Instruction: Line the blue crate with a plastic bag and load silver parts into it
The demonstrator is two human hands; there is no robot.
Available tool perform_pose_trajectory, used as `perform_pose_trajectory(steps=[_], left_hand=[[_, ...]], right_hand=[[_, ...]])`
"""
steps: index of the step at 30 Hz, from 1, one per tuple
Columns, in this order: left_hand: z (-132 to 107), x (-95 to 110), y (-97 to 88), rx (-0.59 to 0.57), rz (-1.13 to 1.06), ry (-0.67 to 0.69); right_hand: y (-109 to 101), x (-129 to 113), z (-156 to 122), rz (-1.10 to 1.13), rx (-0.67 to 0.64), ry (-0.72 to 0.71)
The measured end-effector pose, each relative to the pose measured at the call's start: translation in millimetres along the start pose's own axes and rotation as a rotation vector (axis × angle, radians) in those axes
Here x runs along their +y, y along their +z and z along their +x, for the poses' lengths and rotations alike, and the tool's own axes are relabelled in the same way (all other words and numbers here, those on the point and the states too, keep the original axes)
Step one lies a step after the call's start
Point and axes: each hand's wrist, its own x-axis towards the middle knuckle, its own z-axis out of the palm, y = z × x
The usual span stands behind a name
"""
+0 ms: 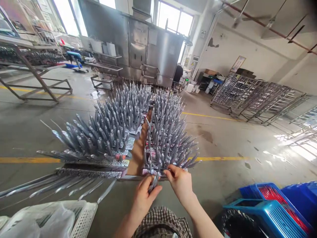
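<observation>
Slim silver-grey sticks with pointed tips [164, 127] stand upright in dense rows on foil-speckled strips in front of me. At the near end of the right-hand block, my left hand [146, 193] is closed around a few of these grey sticks [154, 183]. My right hand [178, 180] is beside it, thumb and fingers pinched together at the block's front edge; what lies between them is too small to tell. To the left stands another block of sticks [106, 132], and its nearest strip [91, 172] has sticks pointing outward toward me.
A brown board [137, 153] runs between the two blocks. White baskets [84, 218] sit at lower left. At lower right are a blue stool [277, 211] and a blue crate [268, 186] with red pieces. Metal racks [247, 94] and a steel machine [151, 46] stand farther back, near a seated person [177, 73].
</observation>
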Motion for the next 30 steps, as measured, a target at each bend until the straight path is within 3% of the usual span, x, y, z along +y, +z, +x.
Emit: perform_pose_trajectory(steps=[4, 8, 12, 17, 20, 22, 25, 30], left_hand=[[5.5, -4.5, 7.0, 0.004, 0.063, 0.081], [-1.8, 1.8, 7.9, 0.062, -0.046, -0.017], [-15.1, 9.7, 1.5, 0.137, -0.195, -0.154], [-17.8, 24.0, -9.9, 0.062, -0.224, -0.059], [-13.8, 28.8, -17.2, 0.084, -0.178, 0.009], [-10.4, 25.6, -20.9, 0.127, -0.128, 0.070], [-5.0, 11.1, -22.8, 0.163, -0.083, 0.137], [-0.6, -14.5, -19.4, 0.134, -0.046, 0.064]], right_hand=[[-11.4, -2.4, 4.6, 0.126, 0.126, -0.076], [-39.0, 2.1, 5.6, 0.275, 0.208, -0.076], [-35.9, -0.5, -16.1, 0.166, -0.037, -0.231], [-7.4, -13.0, -40.9, 0.052, -0.251, -0.359], [-12.2, -11.8, -31.0, 0.145, -0.326, -0.304], [-18.7, -10.6, -17.5, 0.210, -0.275, -0.176], [-17.5, -16.0, 1.7, 0.140, -0.212, -0.002], [1.4, -32.0, 13.9, 0.017, -0.174, -0.024]])
